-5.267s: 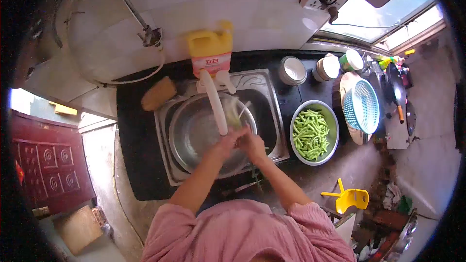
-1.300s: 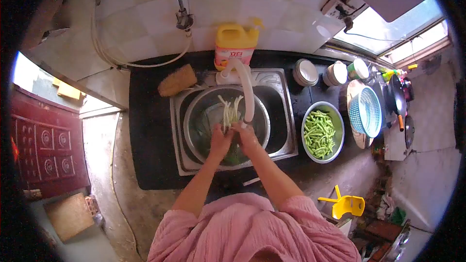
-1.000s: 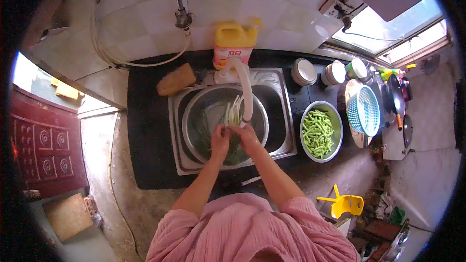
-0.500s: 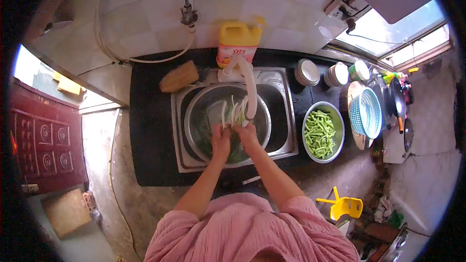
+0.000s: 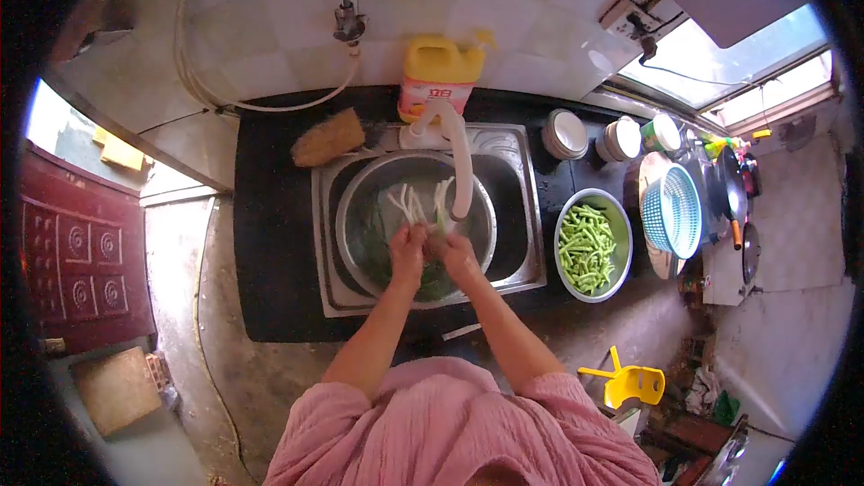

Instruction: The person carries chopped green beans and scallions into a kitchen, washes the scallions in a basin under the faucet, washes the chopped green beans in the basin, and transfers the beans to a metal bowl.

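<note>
Grasping pale stalks (image 5: 408, 202) over a metal basin (image 5: 360, 205)

In the head view, gripping one bunch in the left hand (image 5: 408, 252), with fingers wrapped round it; gripping a second bunch (image 5: 440, 203) in the right hand (image 5: 458, 259), with fingers likewise curled; holding both near the white faucet (image 5: 463, 162), above the basin inside the sink (image 5: 495, 136), with a bowl (image 5: 619, 223) of green beans (image 5: 587, 252) to the right
</note>
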`<state>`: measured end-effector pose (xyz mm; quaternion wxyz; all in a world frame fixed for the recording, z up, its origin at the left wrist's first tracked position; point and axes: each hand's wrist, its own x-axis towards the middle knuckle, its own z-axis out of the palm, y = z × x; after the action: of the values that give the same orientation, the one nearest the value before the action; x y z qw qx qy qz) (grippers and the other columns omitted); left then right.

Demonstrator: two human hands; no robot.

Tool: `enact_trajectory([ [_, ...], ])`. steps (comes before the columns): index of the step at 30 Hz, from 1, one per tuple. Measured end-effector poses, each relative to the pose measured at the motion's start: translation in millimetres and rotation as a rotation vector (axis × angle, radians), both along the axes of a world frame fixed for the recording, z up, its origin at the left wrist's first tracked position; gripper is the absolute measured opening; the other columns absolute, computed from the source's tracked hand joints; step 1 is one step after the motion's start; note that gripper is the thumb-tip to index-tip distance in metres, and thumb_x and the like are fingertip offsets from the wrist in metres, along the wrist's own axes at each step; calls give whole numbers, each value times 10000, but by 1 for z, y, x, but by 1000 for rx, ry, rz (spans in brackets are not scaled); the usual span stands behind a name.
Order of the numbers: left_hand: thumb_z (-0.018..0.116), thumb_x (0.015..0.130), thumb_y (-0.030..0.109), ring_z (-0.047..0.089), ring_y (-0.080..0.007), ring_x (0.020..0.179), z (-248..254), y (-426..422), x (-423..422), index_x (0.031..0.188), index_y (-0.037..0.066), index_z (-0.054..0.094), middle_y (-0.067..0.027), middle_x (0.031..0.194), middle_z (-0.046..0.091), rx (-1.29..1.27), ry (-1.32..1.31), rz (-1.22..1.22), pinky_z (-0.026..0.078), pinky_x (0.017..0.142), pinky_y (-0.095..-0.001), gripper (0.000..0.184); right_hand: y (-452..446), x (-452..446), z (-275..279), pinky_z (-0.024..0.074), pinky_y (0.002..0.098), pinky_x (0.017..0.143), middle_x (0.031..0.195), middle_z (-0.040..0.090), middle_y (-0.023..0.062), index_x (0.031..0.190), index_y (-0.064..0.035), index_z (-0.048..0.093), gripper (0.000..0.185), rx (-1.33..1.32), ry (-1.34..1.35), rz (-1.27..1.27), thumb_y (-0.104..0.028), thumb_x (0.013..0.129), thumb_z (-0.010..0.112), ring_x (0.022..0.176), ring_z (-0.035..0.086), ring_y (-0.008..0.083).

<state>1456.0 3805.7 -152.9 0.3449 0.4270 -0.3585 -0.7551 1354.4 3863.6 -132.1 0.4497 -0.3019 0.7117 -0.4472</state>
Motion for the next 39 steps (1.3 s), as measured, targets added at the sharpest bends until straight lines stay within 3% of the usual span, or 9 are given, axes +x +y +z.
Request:
enact_trajectory([
  [15, 568, 833, 152, 530, -122, 658, 1, -1, -3, 863, 15, 581, -31, 710, 582, -84, -320, 78, 418, 598, -298, 141, -16, -1, 9, 367, 244, 565, 746, 574, -25, 945, -7, 623, 260, 123, -205, -129, -229, 825, 559, 636, 486, 79],
  [18, 573, 816, 133, 569, -158, 714, -20, -3, -3, 917, 20, 600, -50, 743, 601, -472, -647, -164, 444, 649, -312, 153, -16, -6, -24, 363, 244, 569, 788, 582, -4, 1010, -11, 599, 317, 135, -37, -92, -267, 830, 548, 654, 486, 85],
  [20, 565, 812, 147, 590, -186, 757, -5, 4, -11, 962, 18, 602, -69, 777, 615, -401, -501, -136, 454, 689, -315, 201, -13, -13, -83, 365, 255, 576, 831, 582, 23, 1044, -11, 582, 348, -42, 37, -169, -286, 835, 536, 668, 493, 103],
  [24, 524, 824, 208, 615, -233, 803, 29, 14, -19, 1041, 10, 594, -122, 850, 632, -42, -171, 13, 466, 724, -309, 303, -24, 1, 27, 395, 307, 614, 914, 580, 66, 1087, -17, 554, 383, 330, -232, -222, -314, 849, 506, 720, 518, 146],
  [27, 524, 813, 187, 623, -238, 728, -12, 14, -26, 987, 12, 603, -118, 829, 634, -32, -218, -29, 474, 656, -331, 259, -22, -17, 8, 440, 334, 665, 895, 587, 71, 1098, -22, 538, 354, 178, -240, -33, -287, 870, 481, 760, 560, 182],
  [30, 556, 799, 170, 613, -205, 633, -11, 19, -34, 914, 18, 607, -89, 781, 633, -77, -454, -289, 463, 573, -345, 197, -43, -23, 27, 478, 338, 697, 866, 588, 74, 1111, -26, 519, 319, -20, -607, -261, -246, 889, 456, 784, 600, 200],
  [33, 555, 806, 192, 598, -182, 574, 5, 22, -37, 881, 18, 593, -79, 743, 632, -214, -473, -428, 443, 526, -351, 193, -60, -38, 36, 505, 351, 660, 869, 605, 103, 1096, -24, 519, 281, -138, -475, -286, -192, 875, 476, 751, 625, 231],
  [37, 518, 839, 254, 608, -184, 620, -18, 35, -60, 912, 22, 582, -96, 735, 623, -153, -356, -112, 445, 540, -343, 252, -75, -61, 4, 497, 314, 636, 856, 622, 114, 1009, -24, 572, 232, -182, -539, -190, -184, 855, 506, 706, 617, 214],
  [39, 516, 845, 252, 607, -184, 635, -53, 32, -74, 924, 29, 577, -90, 730, 616, -72, -336, 118, 443, 539, -334, 244, -61, -52, 0, 483, 300, 633, 824, 620, 97, 965, -23, 588, 228, -419, 130, 73, -210, 858, 514, 695, 599, 188],
])
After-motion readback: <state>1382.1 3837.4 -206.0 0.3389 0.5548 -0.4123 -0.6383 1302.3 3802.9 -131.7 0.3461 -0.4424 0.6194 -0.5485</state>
